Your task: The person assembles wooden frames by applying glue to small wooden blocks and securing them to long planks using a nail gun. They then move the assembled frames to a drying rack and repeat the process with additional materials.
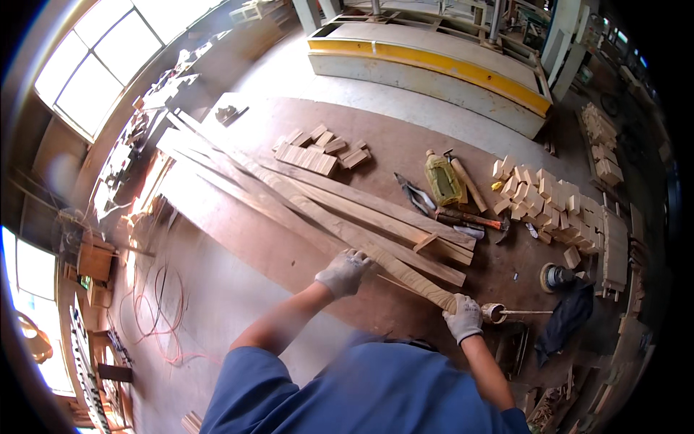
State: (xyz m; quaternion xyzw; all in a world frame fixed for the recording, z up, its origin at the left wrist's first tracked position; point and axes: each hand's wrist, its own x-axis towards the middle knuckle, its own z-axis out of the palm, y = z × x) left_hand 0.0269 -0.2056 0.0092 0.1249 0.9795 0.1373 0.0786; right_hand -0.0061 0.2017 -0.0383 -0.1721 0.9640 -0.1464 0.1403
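A long wooden board (401, 271) with wavy grain stretches from near my body to the far left. Its near end is gripped in my gloved right hand (464, 318), fingers wrapped round it. Further along, my gloved left hand (344, 274) is closed on the board's left edge; part of its grip is hidden. Right beside the board lie several straight planks (390, 217), with a small wood strip (425, 243) across them. A cup (494, 312) with a stick or brush handle resting in it stands just right of my right hand.
Beyond the planks lie wood blocks (307, 157). To the right are pincers (413, 193), a yellowish bottle (444, 179), a wooden-handled hammer (470, 184), a red-handled tool (477, 218), piled blocks (557, 199) and a dark cloth (570, 322). A yellow-beamed machine (434, 61) stands behind. Hoses (168, 340) lie left.
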